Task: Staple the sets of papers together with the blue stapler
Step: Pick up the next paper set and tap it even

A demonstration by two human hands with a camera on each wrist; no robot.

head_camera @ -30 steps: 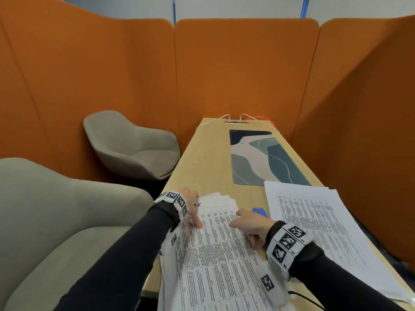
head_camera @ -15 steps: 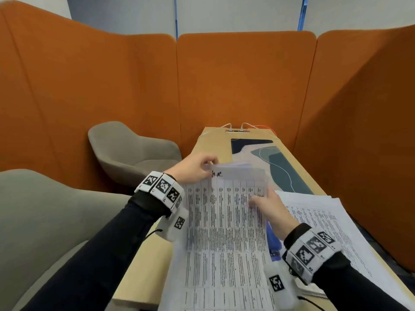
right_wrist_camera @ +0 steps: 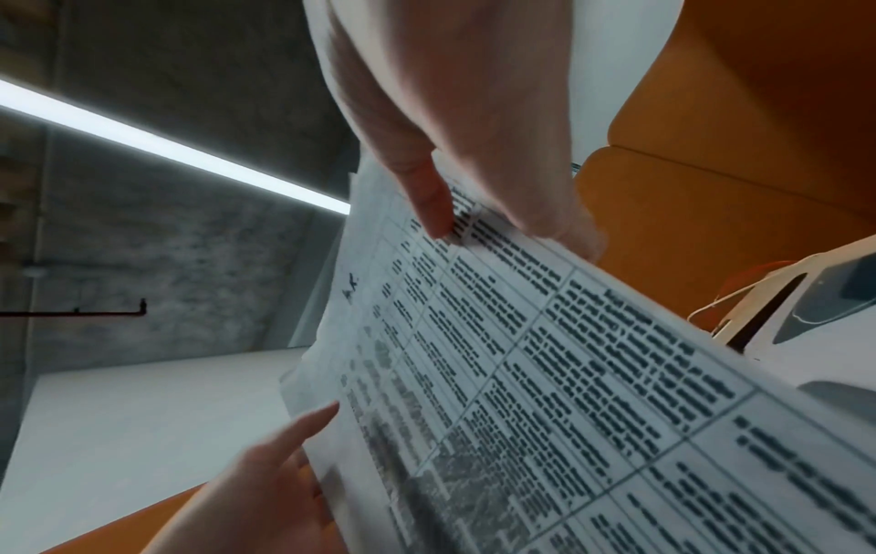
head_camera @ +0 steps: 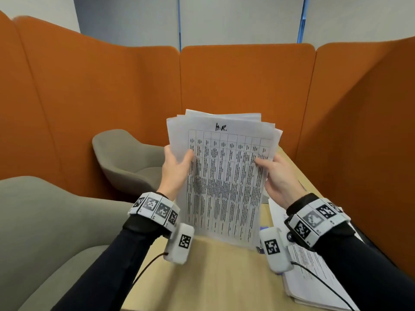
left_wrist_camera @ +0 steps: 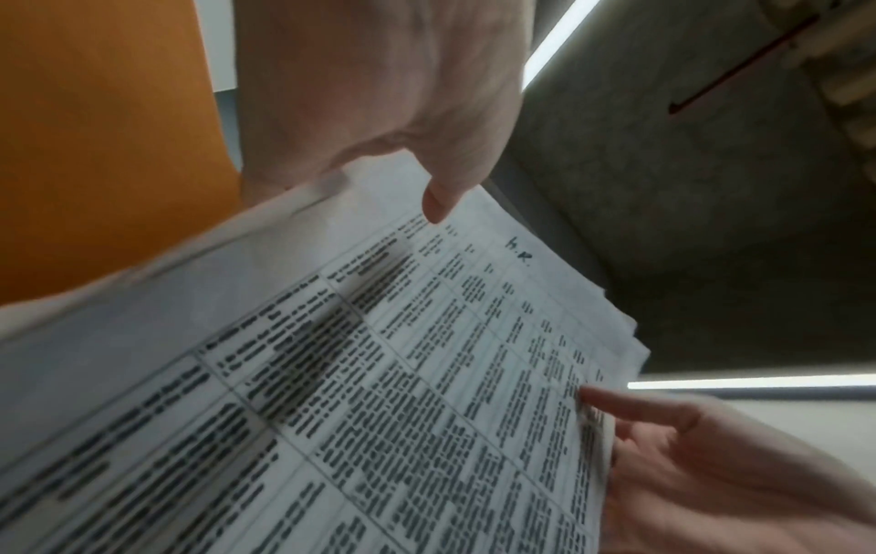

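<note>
A loose set of printed papers [head_camera: 224,176] marked "H.R." stands upright above the wooden table [head_camera: 215,274], its sheets fanned unevenly at the top. My left hand [head_camera: 177,164] grips its left edge, thumb on the front page. My right hand [head_camera: 271,171] grips the right edge the same way. In the left wrist view the papers [left_wrist_camera: 379,375] fill the frame under my left hand [left_wrist_camera: 426,180]; in the right wrist view the papers [right_wrist_camera: 545,375] run below my right hand [right_wrist_camera: 455,195]. A small patch of the blue stapler [head_camera: 263,227] peeks out behind the set's lower right corner.
A second stack of printed papers [head_camera: 314,272] lies on the table at the right. Two grey chairs [head_camera: 125,162] stand at the left. Orange padded walls [head_camera: 242,90] enclose the booth. A patterned desk mat [right_wrist_camera: 820,311] and cables show in the right wrist view.
Both hands have lifted the paper set off the table and raised it upright, each now holding a side edge. The head view tilted upward.
</note>
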